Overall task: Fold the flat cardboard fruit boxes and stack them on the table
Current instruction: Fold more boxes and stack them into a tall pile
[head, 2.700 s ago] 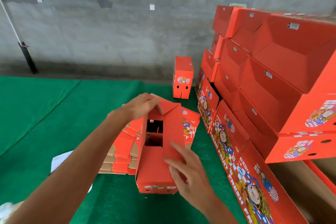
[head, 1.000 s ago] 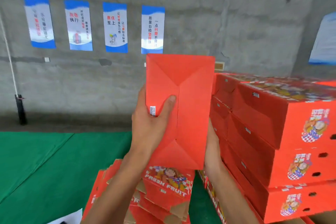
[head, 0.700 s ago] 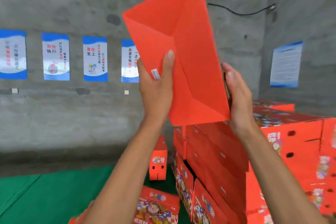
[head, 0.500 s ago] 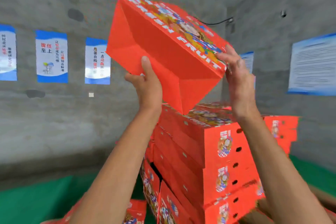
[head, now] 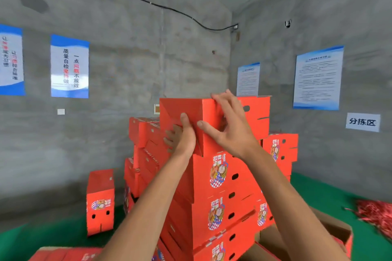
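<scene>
- Half a second ago the folded red cardboard fruit box [head: 203, 121] was tilted high in both hands; now it sits level on top of the tall stack of red folded boxes [head: 214, 188], which rises from the green-covered desk [head: 331, 195] near its far right corner.
- Left hand [head: 182, 135] grips the box's near bottom corner, thumb up on the plain red end face and fingers curled beneath.
- Right hand [head: 231, 127] lies spread on the box's side face, fingertips hooked over the top edge and thumb stretched toward the left thumb.
- Judging by the build, the box is light, hollow and fairly stiff at its creases, though the panels would dent under a hard squeeze; corners and folded edges look like the safest hold, and flat palms should nudge it square.
- Boxes lower in the stack carry a cartoon figure over a blue-and-white checked pattern, with lettering too blurred to read.
- A small white wall sign [head: 362, 122] reads 分拣区; a blue-and-white poster [head: 69, 65] shows 质量自检 and 一点问题不放过, partly blurred.
- Another red box [head: 100, 201] stands upright alone near the desk's far edge.
</scene>
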`<state>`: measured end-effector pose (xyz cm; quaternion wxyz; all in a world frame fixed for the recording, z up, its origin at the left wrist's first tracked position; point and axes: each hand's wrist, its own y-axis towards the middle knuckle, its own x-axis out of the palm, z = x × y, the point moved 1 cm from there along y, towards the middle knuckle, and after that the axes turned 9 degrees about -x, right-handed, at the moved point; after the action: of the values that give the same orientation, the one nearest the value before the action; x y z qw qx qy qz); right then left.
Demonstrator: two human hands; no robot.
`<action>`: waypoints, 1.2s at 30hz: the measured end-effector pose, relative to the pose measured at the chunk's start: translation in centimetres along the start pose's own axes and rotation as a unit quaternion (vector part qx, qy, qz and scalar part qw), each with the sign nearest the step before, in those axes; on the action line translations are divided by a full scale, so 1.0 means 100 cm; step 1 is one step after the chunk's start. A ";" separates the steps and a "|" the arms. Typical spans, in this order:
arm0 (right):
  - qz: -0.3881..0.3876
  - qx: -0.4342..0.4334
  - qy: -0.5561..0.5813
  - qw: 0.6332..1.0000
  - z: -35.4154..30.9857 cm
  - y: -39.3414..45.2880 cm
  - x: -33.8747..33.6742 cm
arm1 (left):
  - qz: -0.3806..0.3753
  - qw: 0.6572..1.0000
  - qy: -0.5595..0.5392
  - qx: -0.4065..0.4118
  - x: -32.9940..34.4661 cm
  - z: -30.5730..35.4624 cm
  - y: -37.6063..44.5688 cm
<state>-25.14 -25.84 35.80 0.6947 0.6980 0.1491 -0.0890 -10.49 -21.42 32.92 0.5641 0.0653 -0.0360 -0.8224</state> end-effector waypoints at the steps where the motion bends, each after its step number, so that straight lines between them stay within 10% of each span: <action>1: 0.004 -0.017 -0.007 1.000 0.004 -0.003 0.005 | -0.009 1.000 -0.002 0.012 0.002 -0.001 0.002; 9: 0.175 -0.057 -0.149 0.972 0.026 -0.035 0.046 | -0.037 0.980 -0.096 0.168 -0.012 -0.007 0.017; 18: -0.287 0.182 -0.054 0.939 0.064 -0.003 0.090 | -0.168 0.976 -0.036 0.131 -0.014 -0.002 0.048; 26: -0.374 0.224 -0.031 0.899 0.072 0.034 0.102 | -0.150 0.983 -0.027 0.107 -0.035 -0.020 0.054; 32: -0.158 0.017 -0.078 0.984 -0.028 0.012 0.136 | -0.060 0.995 0.004 0.078 -0.117 -0.103 0.051; 36: -0.200 -0.063 0.024 0.978 -0.118 -0.057 0.212 | -0.031 0.999 0.019 0.029 -0.191 -0.179 0.042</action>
<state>-8.08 -12.33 23.58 0.7017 0.6110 0.3072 -0.1996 2.83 -4.84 17.09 0.5364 0.0984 -0.0473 -0.8369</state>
